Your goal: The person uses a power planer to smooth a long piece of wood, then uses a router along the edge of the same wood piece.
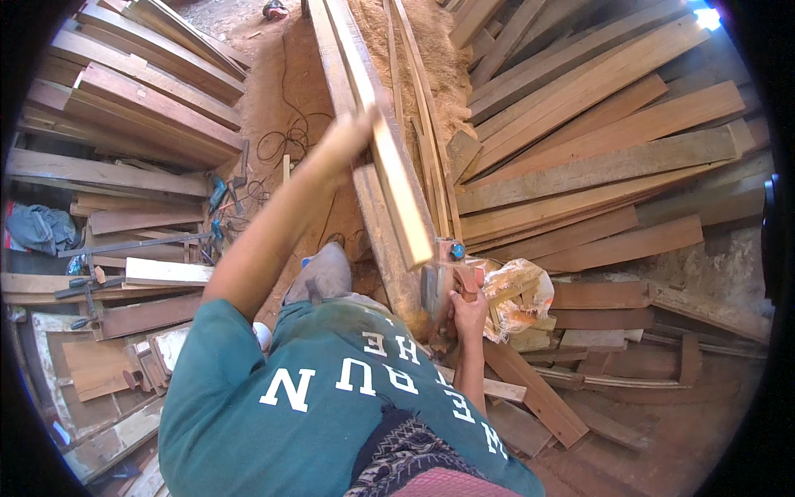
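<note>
My left hand (352, 132), blurred, is closed on a long pale board (402, 203) that runs along a worn wooden beam (373, 240). My right hand (466, 308) is wrapped round the brownish handle of a power tool, which looks like a hand planer (439, 286), with a blue knob on top. The tool sits at the near end of the beam, beside the board's end. A crumpled whitish sack (522, 298) lies just right of it.
Stacked planks (596, 149) fill the right side, more timber (149, 108) the left. Long thin strips (431, 166) lie along the beam's right. Cables (281, 145), blue-handled tools (218, 192) and a grey cloth (41, 228) are at the left. Sawdust covers the floor.
</note>
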`<state>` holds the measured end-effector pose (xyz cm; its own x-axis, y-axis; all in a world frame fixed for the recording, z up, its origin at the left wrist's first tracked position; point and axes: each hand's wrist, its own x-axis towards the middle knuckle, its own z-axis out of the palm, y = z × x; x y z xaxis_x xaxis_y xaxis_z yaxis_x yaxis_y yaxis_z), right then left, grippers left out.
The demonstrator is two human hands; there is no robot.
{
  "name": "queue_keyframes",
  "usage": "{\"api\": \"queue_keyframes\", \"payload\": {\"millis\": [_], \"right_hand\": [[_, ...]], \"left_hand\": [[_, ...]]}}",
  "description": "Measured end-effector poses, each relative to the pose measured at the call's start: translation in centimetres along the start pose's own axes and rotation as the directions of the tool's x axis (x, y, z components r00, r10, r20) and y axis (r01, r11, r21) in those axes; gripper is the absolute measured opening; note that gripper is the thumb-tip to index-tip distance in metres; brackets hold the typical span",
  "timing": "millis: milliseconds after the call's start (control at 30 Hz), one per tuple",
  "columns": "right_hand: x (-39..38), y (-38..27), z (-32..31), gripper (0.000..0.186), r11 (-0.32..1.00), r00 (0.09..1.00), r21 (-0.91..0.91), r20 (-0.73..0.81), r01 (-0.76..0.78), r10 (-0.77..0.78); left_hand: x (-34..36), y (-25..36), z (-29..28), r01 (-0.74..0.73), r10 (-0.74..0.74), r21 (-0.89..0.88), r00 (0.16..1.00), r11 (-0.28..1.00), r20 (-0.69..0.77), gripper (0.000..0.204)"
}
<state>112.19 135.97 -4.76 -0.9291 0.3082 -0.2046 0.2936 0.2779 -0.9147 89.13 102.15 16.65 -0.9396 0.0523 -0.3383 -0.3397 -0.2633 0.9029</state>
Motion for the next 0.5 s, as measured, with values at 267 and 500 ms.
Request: {"api": "queue_keyframes", "payload": {"millis": [267, 500], "right_hand": [[-0.6, -1.7, -0.9, 0.018, 0.983, 0.980, 0.012, -0.070, -0.184, 0.185], [0.6, -6.5, 1.3, 0.020, 0.959, 0.955, 0.165, -0.150, -0.231, 0.255]], "left_hand": [[9.5, -24.9, 0.0, 0.197, -0.032, 0.750, 0.973, 0.632, -0.229, 0.130], [12.2, -31.2, 1.2, 0.373, -0.118, 0.783, 0.923, 0.498, -0.365, 0.129]]}}
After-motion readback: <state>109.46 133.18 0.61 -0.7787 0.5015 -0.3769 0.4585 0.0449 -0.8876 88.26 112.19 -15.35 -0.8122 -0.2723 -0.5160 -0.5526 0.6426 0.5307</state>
